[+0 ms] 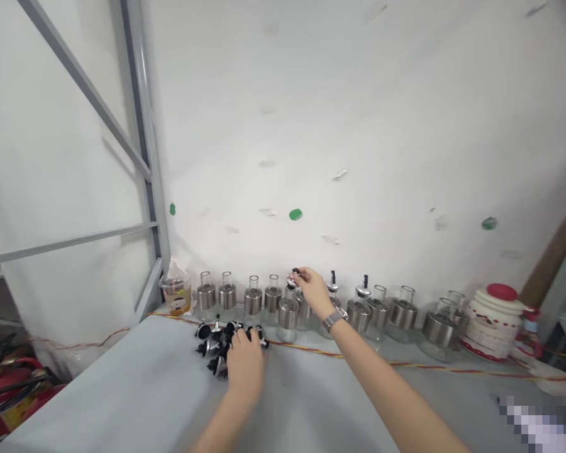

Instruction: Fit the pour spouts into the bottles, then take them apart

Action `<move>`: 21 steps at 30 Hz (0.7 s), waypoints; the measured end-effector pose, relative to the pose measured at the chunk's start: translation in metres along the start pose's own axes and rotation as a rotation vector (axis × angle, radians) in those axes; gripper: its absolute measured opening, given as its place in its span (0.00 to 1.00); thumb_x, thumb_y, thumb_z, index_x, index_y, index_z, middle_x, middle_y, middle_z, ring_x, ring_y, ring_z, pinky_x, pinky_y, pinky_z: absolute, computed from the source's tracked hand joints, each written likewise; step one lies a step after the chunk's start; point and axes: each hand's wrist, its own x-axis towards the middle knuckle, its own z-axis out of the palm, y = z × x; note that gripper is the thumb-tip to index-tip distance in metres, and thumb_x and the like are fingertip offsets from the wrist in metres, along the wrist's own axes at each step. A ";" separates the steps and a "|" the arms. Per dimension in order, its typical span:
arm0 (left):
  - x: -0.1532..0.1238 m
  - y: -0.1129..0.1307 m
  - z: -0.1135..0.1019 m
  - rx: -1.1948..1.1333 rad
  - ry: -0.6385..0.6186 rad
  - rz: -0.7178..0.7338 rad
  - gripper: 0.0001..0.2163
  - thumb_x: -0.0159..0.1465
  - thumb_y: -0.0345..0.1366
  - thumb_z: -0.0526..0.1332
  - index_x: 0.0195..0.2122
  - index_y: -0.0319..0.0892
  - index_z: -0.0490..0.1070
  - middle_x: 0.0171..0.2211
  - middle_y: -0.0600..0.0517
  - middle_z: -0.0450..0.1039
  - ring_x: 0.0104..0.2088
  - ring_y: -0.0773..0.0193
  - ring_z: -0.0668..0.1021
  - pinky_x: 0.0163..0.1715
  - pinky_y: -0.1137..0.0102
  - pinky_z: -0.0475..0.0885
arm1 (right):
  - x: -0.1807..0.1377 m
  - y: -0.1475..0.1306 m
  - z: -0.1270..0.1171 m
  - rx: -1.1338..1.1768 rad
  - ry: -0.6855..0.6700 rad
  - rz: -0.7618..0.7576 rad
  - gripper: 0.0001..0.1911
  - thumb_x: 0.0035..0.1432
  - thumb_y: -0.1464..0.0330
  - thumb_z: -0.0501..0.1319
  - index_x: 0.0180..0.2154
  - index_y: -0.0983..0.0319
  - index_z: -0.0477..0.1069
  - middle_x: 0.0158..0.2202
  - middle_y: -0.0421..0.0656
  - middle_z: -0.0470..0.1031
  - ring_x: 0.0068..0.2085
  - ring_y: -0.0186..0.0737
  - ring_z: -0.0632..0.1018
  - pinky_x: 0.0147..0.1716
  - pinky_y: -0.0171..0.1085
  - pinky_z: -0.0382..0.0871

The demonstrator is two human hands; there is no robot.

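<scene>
My right hand (312,290) pinches a black and silver bottle stopper (291,282) at the mouth of a glass bottle with a metal band (288,314). On the table, my left hand (244,358) rests at a pile of black and silver stoppers (209,346). Its fingers curl over the pile's right side, seemingly around a stopper; the fingertips are partly hidden. Several similar bottles stand in a row along the wall. Farther right, one stopper (332,282) and another stopper (363,287) sit upright on bottle necks. Bottles at the left end (206,294) have bare necks.
A plastic cup with amber liquid (176,296) stands at the row's left end. A white jar with a red lid (495,321) stands at its right. A twisted red-yellow wire (311,350) crosses the grey table (136,390). Metal shelf posts (144,126) rise at left.
</scene>
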 end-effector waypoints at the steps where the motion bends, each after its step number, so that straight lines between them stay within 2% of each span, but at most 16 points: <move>1: 0.000 0.000 0.000 0.002 0.001 0.000 0.15 0.54 0.39 0.62 0.41 0.40 0.66 0.36 0.46 0.64 0.38 0.56 0.70 0.31 0.69 0.66 | 0.000 0.002 0.001 -0.028 -0.007 -0.009 0.11 0.46 0.61 0.58 0.30 0.61 0.67 0.30 0.44 0.76 0.34 0.42 0.76 0.34 0.39 0.68; 7: 0.000 0.000 0.000 -0.007 0.000 0.012 0.12 0.55 0.36 0.60 0.40 0.39 0.67 0.37 0.45 0.64 0.39 0.55 0.70 0.31 0.68 0.66 | -0.004 0.000 0.001 -0.213 -0.054 -0.068 0.05 0.48 0.66 0.58 0.28 0.60 0.69 0.28 0.41 0.76 0.30 0.39 0.75 0.31 0.37 0.65; 14: -0.001 0.001 0.000 -0.012 -0.027 0.013 0.12 0.55 0.35 0.59 0.40 0.39 0.67 0.37 0.45 0.64 0.39 0.55 0.70 0.31 0.68 0.66 | -0.010 -0.005 0.004 -0.372 -0.059 -0.131 0.06 0.50 0.67 0.56 0.30 0.60 0.70 0.27 0.40 0.74 0.29 0.38 0.73 0.29 0.35 0.62; 21: -0.003 0.001 0.001 -0.023 -0.037 0.020 0.13 0.53 0.36 0.61 0.39 0.39 0.68 0.38 0.44 0.65 0.40 0.54 0.70 0.33 0.67 0.66 | -0.012 -0.002 0.008 -0.456 -0.050 -0.163 0.06 0.52 0.67 0.55 0.31 0.60 0.69 0.27 0.41 0.74 0.29 0.39 0.73 0.29 0.36 0.64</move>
